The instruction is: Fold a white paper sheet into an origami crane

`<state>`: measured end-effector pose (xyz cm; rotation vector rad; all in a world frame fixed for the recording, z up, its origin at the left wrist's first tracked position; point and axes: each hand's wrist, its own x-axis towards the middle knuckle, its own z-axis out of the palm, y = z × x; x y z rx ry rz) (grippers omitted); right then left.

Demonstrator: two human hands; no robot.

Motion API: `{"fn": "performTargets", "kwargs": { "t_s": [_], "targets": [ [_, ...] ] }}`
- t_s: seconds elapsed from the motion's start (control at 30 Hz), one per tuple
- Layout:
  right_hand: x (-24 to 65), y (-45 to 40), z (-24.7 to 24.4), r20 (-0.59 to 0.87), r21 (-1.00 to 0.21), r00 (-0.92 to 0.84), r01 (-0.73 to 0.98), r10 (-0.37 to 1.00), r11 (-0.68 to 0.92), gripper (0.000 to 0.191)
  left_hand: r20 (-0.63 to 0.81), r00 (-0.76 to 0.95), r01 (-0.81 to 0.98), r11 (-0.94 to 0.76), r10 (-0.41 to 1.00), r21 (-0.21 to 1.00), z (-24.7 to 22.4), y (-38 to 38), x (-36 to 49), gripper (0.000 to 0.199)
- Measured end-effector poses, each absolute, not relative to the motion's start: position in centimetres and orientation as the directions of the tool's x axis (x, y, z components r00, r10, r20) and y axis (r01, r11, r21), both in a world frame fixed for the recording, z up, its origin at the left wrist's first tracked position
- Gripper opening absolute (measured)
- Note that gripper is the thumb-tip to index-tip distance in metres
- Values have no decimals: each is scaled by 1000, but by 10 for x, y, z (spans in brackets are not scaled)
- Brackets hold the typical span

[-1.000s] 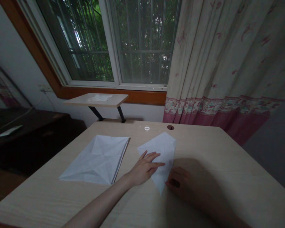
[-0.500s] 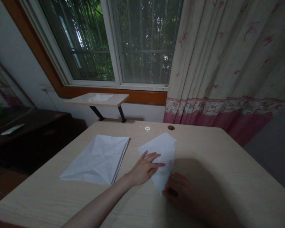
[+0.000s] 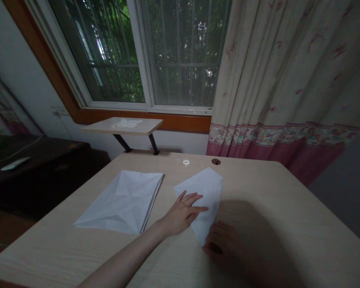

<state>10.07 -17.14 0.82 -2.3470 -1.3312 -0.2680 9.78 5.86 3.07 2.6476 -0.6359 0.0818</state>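
A folded white paper (image 3: pixel 206 192) lies on the light wooden table (image 3: pixel 273 192), its point toward me. My left hand (image 3: pixel 183 212) rests flat on the paper's left half, fingers spread and pointing right. My right hand (image 3: pixel 228 244), dark and blurred in shadow, touches the paper's near tip with its fingertips. A stack of creased white sheets (image 3: pixel 123 200) lies flat to the left of my left hand, apart from it.
The table has a round cable hole (image 3: pixel 216 161) near its far edge. Beyond stand a small raised shelf (image 3: pixel 123 126), a barred window (image 3: pixel 156 52) and a patterned curtain (image 3: pixel 288 80). A dark cabinet (image 3: pixel 33 168) is at left.
My right hand has slid slightly left and toward me along the paper's lower edge to its near tip. The left hand and both papers have stayed put.
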Motion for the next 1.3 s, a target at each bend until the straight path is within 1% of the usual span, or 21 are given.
{"fn": "performTargets", "kwargs": {
  "t_s": [0.07, 0.1, 0.17, 0.27, 0.33, 0.4, 0.47, 0.57, 0.73, 0.87, 0.97, 1.1, 1.3],
  "targets": [
    [102, -172, 13, 334, -329, 516, 848, 788, -416, 10, 154, 888, -458, -809, -432, 369, 32, 59, 97, 43],
    [103, -172, 15, 327, -336, 504, 852, 799, -401, 10, 154, 886, -463, -809, -438, 362, 32, 59, 97, 43],
    [105, -173, 18, 345, -292, 462, 880, 817, -374, 10, 154, 880, -473, -811, -449, 343, 33, 59, 97, 46],
    [111, -176, 20, 381, -222, 416, 908, 825, -356, 12, 160, 875, -483, -823, -456, 298, 31, 59, 97, 56],
    [116, -180, 19, 396, -176, 408, 913, 823, -368, 17, 168, 873, -487, -830, -457, 272, 29, 60, 98, 63],
    [122, -185, 16, 460, -127, 414, 906, 785, -403, 26, 176, 872, -490, -833, -458, 259, 28, 60, 99, 66],
    [128, -191, 11, 458, -115, 463, 877, 759, -466, 30, 182, 872, -489, -834, -455, 255, 27, 60, 99, 70],
    [136, -198, 6, 485, -109, 514, 838, 708, -534, 33, 187, 876, -480, -839, -445, 255, 28, 60, 99, 72],
    [144, -202, -2, 499, -136, 577, 789, 647, -599, 33, 207, 882, -467, -847, -424, 254, 28, 61, 99, 71],
    [150, -202, -10, 484, -219, 625, 764, 613, -606, 32, 218, 880, -469, -843, -421, 264, 27, 61, 99, 70],
    [151, -200, -10, 474, -258, 649, 748, 595, -611, 32, 214, 881, -469, -838, -422, 280, 29, 59, 98, 65],
    [150, -197, -5, 484, -263, 663, 733, 572, -627, 32, 225, 880, -470, -832, -417, 295, 32, 57, 97, 53],
    [150, -197, -2, 478, -267, 660, 737, 579, -620, 35, 256, 868, -492, -812, -426, 314, 35, 56, 96, 49]
  ]
}}
